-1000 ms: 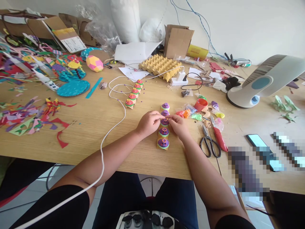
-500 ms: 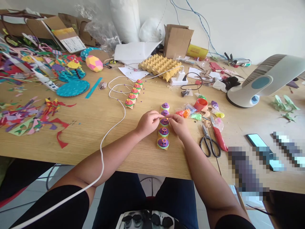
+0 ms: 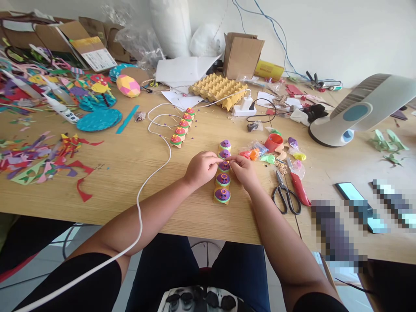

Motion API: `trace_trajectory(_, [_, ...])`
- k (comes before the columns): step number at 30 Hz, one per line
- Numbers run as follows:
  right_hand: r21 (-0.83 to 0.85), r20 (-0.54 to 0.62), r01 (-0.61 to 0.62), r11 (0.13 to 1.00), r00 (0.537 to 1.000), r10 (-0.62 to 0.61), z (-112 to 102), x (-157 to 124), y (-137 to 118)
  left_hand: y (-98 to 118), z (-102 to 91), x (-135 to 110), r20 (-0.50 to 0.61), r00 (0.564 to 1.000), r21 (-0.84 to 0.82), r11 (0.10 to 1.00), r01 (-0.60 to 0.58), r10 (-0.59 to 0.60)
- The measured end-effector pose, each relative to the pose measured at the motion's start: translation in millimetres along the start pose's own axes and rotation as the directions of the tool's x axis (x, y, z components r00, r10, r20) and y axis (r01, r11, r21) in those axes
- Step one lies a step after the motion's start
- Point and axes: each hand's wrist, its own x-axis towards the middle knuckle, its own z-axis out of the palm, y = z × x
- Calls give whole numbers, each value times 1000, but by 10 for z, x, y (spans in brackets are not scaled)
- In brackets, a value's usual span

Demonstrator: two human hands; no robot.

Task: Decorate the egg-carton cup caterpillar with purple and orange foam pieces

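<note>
My left hand (image 3: 200, 167) and my right hand (image 3: 244, 172) meet over a row of egg-carton cups topped with purple, green and orange clay (image 3: 222, 178). Both hands have their fingers pinched together on a tiny piece (image 3: 226, 160) above the middle cup; I cannot make out what it is. A second row of decorated cups, with red and green tops (image 3: 182, 127), lies further back to the left.
Scissors (image 3: 283, 194) and a red craft knife (image 3: 298, 187) lie right of my right hand. Bags of coloured clay (image 3: 260, 152), a yellow egg tray (image 3: 218, 89), a white cable (image 3: 152, 171), a fan (image 3: 357, 113), a phone (image 3: 356, 200) and paper scraps (image 3: 42, 151) crowd the wooden table (image 3: 130, 177).
</note>
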Motion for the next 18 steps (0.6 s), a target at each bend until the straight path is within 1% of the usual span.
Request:
trace_trajectory(5, [-17, 0, -33, 999, 999, 33, -7, -18, -26, -8, 12, -5, -2, 1000, 35, 999, -30, 30])
trace_trajectory(12, [-12, -2, -25, 1000, 1000, 25, 1, 0, 9, -24, 16, -7, 14, 996, 81, 992, -94, 93])
trace_trajectory(18, [-21, -2, 2, 1000, 1000, -2, 4, 10, 33, -42, 27, -11, 4, 996, 56, 995, -84, 84])
